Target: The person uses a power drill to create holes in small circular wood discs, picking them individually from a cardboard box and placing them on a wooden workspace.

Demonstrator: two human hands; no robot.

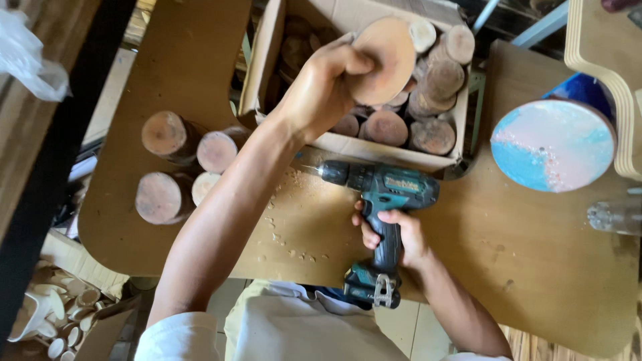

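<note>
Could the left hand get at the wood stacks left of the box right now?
Probably not at once: the left hand grips a wooden disc above the box. The path to the stacks looks open.

An open cardboard box, plain brown with its flaps folded out, sits at the far edge of the counter, packed with round wood slices. A clear plastic bag lies at upper left.
</note>
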